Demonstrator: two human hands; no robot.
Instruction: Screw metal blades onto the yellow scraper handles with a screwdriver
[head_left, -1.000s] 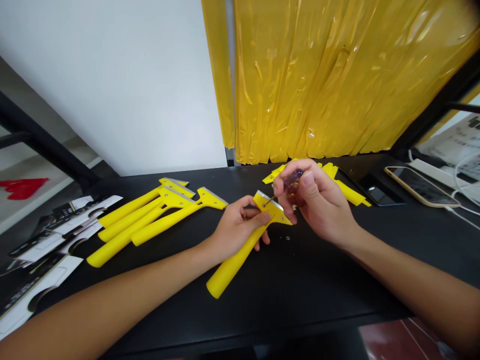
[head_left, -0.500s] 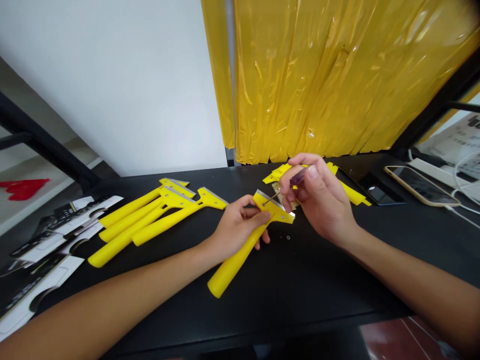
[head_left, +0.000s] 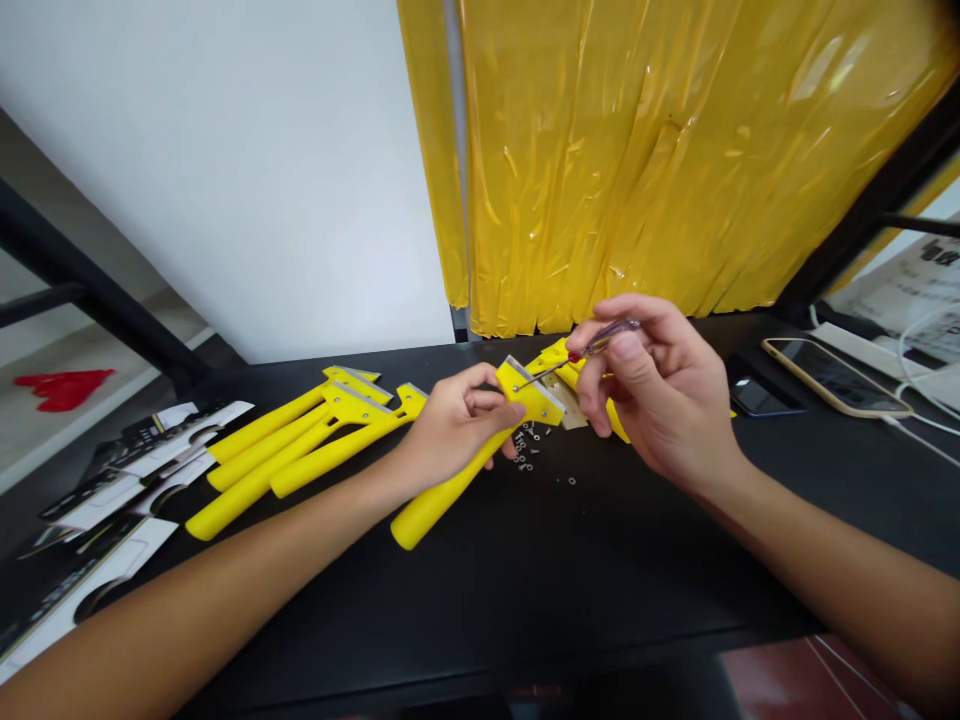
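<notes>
Pinching the small screwdriver point(head_left: 604, 343) between the right fingers point(head_left: 630, 350), keeping its tip square on the screw point(head_left: 516, 387), and bracing the yellow scraper point(head_left: 431, 510) in curled left fingers point(head_left: 480, 400) over the black worktop point(head_left: 600, 600), just beside scattered loose screws point(head_left: 529, 450).

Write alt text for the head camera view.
A person's left hand grips a yellow scraper while the right hand holds a small screwdriver to its head. Loose screws lie on a black table, with more yellow scrapers and a phone nearby.
</notes>
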